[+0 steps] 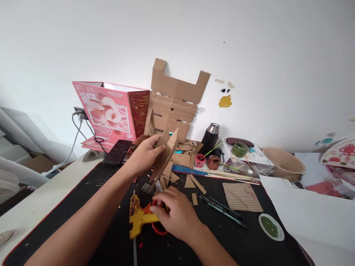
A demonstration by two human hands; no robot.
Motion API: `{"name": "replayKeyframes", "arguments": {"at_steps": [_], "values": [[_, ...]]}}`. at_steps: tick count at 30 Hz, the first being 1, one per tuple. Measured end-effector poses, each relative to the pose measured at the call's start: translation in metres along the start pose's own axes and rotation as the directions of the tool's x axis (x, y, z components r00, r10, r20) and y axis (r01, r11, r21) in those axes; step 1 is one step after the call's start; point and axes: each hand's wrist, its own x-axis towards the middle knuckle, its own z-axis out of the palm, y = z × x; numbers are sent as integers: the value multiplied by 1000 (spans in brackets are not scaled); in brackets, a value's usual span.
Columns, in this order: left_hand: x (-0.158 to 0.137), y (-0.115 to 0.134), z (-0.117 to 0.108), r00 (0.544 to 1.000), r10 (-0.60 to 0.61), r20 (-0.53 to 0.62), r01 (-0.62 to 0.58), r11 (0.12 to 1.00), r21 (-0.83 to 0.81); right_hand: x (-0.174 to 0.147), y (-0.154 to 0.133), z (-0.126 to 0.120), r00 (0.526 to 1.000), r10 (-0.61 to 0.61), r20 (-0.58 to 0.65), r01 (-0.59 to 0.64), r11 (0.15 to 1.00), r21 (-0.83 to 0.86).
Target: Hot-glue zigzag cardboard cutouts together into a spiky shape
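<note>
My left hand [151, 149] is closed on a folded piece of brown cardboard [166, 153], its two pointed flaps standing up. Lower down, my right hand [180, 212] has its fingers curled about the red handle loops of a pair of scissors [159, 231]. The scissors' blades point away from me, partly hidden by the cardboard. Beside and under my right thumb lies a yellow hot glue gun [135, 220], its stained nozzle end pointing away and a glue stick trailing toward me.
Cardboard scraps [190, 181], a green utility knife [223, 210], wooden sticks [233, 176] and a corrugated square [242, 197] lie on the black mat. Behind stand a pink box [111, 114], an unfolded carton [177, 88], a thermos [211, 135] and paint jars [213, 162]. A phone [117, 152] lies left.
</note>
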Motion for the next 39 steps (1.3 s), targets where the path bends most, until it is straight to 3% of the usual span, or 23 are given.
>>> {"name": "replayKeyframes", "arguments": {"at_steps": [2,5,10,15,19,24,32,39], "values": [[1,-2,4,999,14,50,-15,999,28,2,3,-5,990,56,-133,-39,991,130],[1,-8,14,993,19,116,-25,999,46,6,10,-14,928,240,-285,-124,920,371],[-4,-17,37,973,73,218,-102,987,126,11,24,-28,806,467,-364,-109,721,684],[-14,-18,51,961,62,269,-119,973,197,15,25,-33,789,477,-389,-26,658,753],[-21,-14,58,944,61,323,-120,979,164,16,24,-34,757,520,-395,-64,662,747],[-25,-7,62,924,60,378,-121,983,139,14,26,-40,745,492,-450,-123,765,632],[-15,-18,48,987,36,156,-75,966,247,10,16,-42,794,412,-447,-285,902,324],[-20,-18,48,979,14,204,-46,987,151,10,18,-43,777,437,-454,-301,890,342]]}}
